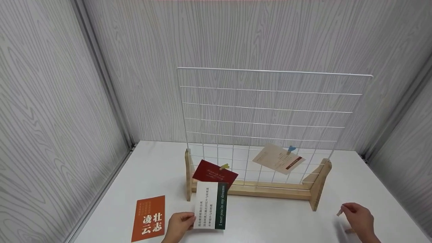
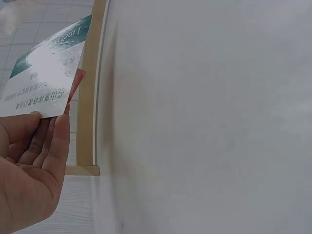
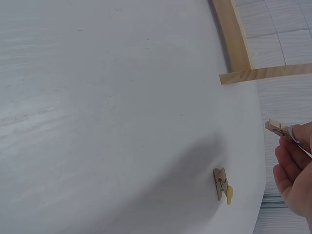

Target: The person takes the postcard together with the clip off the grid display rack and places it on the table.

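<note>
The bench point(image 1: 270, 221) carries a wire rack point(image 1: 270, 191) on a wooden base, which looks light enough to shift if pushed; its wooden feet seem the steadiest part to hold. The white-and-green card point(image 1: 206, 207) is in front of the rack's lower left, overlapping the red card point(image 1: 211, 170) in the head view. The left hand point(image 1: 180, 224) pinches it near a lower corner. It looks light, fairly stiff and glossy, so probably slippery and easily creased; an edge grip suits it. Smallest, the wooden clothespin point(image 3: 276, 127) is between the right hand's point(image 1: 361, 219) thumb and fingers, above the bench. It is likely light, hard and springy, best squeezed at the handle ends.
</note>
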Demonstrator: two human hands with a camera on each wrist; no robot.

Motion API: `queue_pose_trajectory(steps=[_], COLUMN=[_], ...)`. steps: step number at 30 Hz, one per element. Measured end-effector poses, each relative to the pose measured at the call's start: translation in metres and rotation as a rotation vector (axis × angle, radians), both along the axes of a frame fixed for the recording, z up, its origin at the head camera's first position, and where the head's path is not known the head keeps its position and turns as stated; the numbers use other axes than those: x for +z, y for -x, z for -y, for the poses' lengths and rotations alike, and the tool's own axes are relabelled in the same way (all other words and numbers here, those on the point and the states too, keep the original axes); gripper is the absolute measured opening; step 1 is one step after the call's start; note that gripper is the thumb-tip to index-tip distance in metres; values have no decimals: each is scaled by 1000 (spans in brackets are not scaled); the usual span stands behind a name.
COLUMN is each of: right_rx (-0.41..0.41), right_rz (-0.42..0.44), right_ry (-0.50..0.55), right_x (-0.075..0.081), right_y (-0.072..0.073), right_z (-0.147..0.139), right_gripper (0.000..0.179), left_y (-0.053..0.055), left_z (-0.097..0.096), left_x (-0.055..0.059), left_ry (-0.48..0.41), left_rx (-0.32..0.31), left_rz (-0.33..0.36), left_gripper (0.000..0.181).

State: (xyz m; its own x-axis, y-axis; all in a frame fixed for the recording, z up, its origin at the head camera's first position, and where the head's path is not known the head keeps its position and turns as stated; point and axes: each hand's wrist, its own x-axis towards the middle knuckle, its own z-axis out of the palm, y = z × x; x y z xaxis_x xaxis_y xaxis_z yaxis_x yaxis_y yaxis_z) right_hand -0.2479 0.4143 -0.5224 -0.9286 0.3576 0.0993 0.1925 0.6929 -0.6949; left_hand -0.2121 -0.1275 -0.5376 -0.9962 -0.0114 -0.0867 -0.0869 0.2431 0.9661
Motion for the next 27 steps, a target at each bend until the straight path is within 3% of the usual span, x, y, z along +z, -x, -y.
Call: queue_pose_trajectory(steps=[5, 12, 19, 27], right_rx=[-13, 32, 14, 5], right_rz=[53, 74, 105, 202], right_ry=[-5, -33, -8, 46], right_x=[-2, 6, 1, -3], right_y=[0, -8, -10, -9], right_z=[-1, 0, -1, -2], right_gripper=[28, 31, 30, 33], left_y=[-1, -1, -4, -7], left_z=[3, 9, 18, 27], left_x=[-5, -10, -10, -14], left_ry=[13, 48, 83, 105], left_rx=[2, 8, 3, 5], left_rz=[31, 76, 175, 166], left_gripper=[17, 18, 19, 15])
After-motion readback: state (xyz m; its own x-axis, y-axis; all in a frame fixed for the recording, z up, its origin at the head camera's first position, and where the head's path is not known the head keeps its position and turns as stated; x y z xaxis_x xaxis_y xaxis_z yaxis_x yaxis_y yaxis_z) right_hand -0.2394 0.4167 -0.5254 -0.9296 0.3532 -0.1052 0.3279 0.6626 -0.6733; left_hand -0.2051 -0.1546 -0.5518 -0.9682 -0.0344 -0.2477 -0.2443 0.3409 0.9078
